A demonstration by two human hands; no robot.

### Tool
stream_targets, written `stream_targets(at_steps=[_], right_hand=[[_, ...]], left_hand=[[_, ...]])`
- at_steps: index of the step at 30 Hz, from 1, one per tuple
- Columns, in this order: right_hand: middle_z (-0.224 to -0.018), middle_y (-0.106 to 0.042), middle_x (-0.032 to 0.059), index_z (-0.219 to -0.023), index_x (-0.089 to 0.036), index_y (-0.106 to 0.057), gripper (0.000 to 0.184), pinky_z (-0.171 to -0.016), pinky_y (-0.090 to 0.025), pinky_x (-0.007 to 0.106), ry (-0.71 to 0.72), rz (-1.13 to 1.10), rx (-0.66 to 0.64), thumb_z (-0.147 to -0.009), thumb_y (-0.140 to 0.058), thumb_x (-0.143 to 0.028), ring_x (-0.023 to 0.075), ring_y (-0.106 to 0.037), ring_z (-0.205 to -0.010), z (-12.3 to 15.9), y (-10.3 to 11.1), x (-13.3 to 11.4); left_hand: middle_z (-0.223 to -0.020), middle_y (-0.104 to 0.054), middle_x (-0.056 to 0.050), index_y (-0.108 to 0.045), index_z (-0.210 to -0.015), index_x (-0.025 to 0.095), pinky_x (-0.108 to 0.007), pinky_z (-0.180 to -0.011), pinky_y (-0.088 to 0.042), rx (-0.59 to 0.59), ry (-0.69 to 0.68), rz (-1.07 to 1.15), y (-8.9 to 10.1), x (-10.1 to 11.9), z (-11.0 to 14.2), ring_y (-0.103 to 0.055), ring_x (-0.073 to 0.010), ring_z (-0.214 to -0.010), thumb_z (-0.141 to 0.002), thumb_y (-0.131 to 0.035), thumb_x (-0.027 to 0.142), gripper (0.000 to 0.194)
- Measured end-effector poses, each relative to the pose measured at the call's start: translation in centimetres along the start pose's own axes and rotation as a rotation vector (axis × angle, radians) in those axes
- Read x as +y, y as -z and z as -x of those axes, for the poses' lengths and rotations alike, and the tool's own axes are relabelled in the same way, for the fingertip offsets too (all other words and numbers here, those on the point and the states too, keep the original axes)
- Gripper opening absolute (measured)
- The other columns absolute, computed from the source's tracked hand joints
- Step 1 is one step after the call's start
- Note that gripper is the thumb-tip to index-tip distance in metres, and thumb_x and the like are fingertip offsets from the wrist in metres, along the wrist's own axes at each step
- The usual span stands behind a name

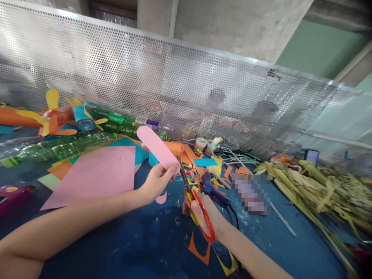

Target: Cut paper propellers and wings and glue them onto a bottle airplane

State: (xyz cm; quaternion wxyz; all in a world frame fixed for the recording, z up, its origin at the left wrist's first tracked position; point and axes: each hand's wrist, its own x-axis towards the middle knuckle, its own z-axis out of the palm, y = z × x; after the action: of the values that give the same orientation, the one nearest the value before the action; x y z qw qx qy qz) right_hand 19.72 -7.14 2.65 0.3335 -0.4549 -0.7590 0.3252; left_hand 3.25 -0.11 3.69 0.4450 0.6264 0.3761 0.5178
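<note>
Pinched in my left hand (pixel 159 181) is a pink paper strip (pixel 157 147) with a rounded upper end, tilted up to the left. My right hand (pixel 205 213) grips scissors (pixel 203 211) with one red and one yellow handle. Their blades reach up to the strip's lower right end, beside my left fingertips. Whether the blades have paper between them I cannot tell. A small curved pink offcut (pixel 161 198) lies just below my left hand. Left of that hand, a large pink sheet (pixel 101 174) rests on other coloured sheets.
Green plastic bottles (pixel 58 149) and paper-decorated bottles (pixel 84 117) lie at the left. A blue glue gun (pixel 215 192) with a cord sits among paper scraps right of centre. Corn husks (pixel 308 186) and a phone (pixel 311 157) are at the right. A perforated metal screen (pixel 180 85) stands behind.
</note>
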Motion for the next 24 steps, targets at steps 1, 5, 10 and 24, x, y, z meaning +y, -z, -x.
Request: stream_targets(at_steps=[1, 5, 10, 24], right_hand=[[-0.066, -0.054, 0.0059, -0.067, -0.018, -0.045, 0.057, -0.057, -0.043, 0.028, -0.001, -0.006, 0.006, -0.082, -0.024, -0.069, 0.0162, -0.052, -0.062, 0.01, -0.03, 0.07], [-0.066, -0.053, 0.0057, -0.066, -0.019, -0.044, 0.056, -0.057, -0.043, 0.029, -0.008, -0.004, 0.01, -0.082, -0.024, -0.068, 0.0162, -0.051, -0.061, 0.0, -0.08, 0.21], [-0.065, -0.052, 0.0054, -0.065, -0.019, -0.044, 0.055, -0.057, -0.042, 0.029, -0.011, -0.004, 0.011, -0.083, -0.023, -0.067, 0.0161, -0.051, -0.06, -0.09, -0.09, 0.24], [-0.048, -0.035, -0.0033, -0.059, -0.02, -0.037, 0.055, -0.04, -0.027, 0.023, -0.065, -0.013, 0.09, -0.084, -0.022, -0.067, 0.0089, -0.033, -0.041, 0.0, -0.62, 0.52]], left_hand=[[-0.055, -0.05, 0.002, -0.052, -0.063, 0.016, -0.023, -0.053, -0.037, -0.005, 0.0, -0.002, -0.01, 0.01, 0.03, -0.046, -0.0112, -0.053, -0.082, -0.047, 0.041, 0.032], [-0.054, -0.049, 0.002, -0.051, -0.062, 0.016, -0.022, -0.052, -0.037, -0.012, -0.008, -0.007, -0.03, -0.03, 0.05, -0.046, -0.0107, -0.052, -0.083, -0.046, 0.041, 0.033], [-0.054, -0.049, 0.002, -0.051, -0.062, 0.016, -0.023, -0.052, -0.037, -0.017, -0.001, -0.025, -0.06, -0.04, 0.11, -0.046, -0.0107, -0.052, -0.083, -0.046, 0.042, 0.034], [-0.055, -0.048, 0.003, -0.05, -0.064, 0.015, -0.022, -0.052, -0.037, -0.046, 0.01, 0.007, -0.11, 0.29, 0.19, -0.046, -0.0098, -0.052, -0.083, -0.045, 0.041, 0.032]])
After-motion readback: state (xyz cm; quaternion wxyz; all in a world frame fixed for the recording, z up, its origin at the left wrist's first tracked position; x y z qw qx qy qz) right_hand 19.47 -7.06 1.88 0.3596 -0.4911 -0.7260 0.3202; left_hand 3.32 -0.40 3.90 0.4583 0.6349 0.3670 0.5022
